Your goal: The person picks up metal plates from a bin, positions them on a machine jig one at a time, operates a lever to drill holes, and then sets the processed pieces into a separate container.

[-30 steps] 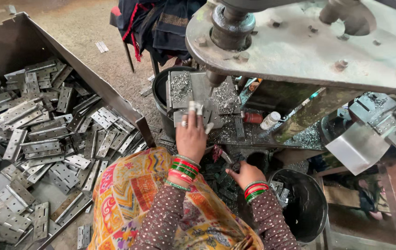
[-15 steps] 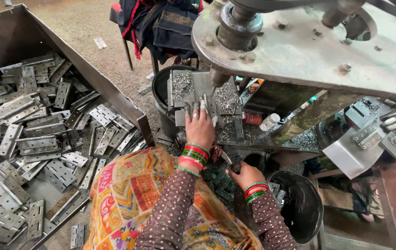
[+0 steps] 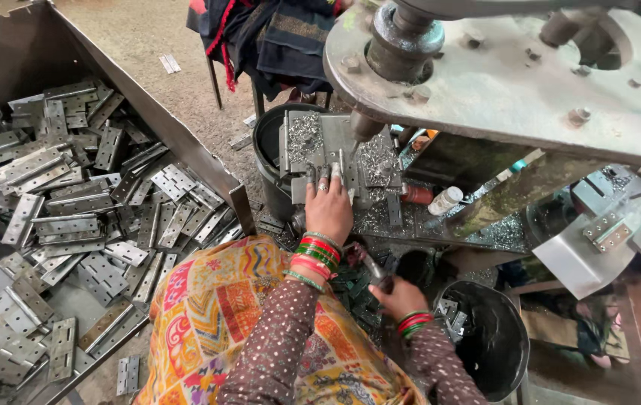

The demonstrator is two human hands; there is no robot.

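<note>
My left hand [image 3: 328,210] reaches forward onto the grey metal jig [image 3: 335,150] under the drill bit [image 3: 362,127]. Its fingers press down on a small hinge plate [image 3: 339,174] lying there. Bright metal shavings [image 3: 304,135] cover the jig on both sides. Lower and to the right, my right hand [image 3: 397,298] is closed around a dark handle [image 3: 371,268] that sticks up toward the left. Both wrists wear red and green bangles. A patterned orange cloth [image 3: 223,315] lies over my lap.
A large metal bin [image 3: 185,146] at the left holds several loose grey hinges [image 3: 58,217]. A black bucket [image 3: 497,345] stands at the lower right, another [image 3: 266,146] behind the jig. The machine's heavy steel plate [image 3: 530,82] overhangs the jig. A chair with dark clothes [image 3: 275,37] stands beyond.
My left hand has settled flat on the jig, fingers pressing the plate. My right hand stays low on the handle. Another person's hand seen at the right edge is gone.
</note>
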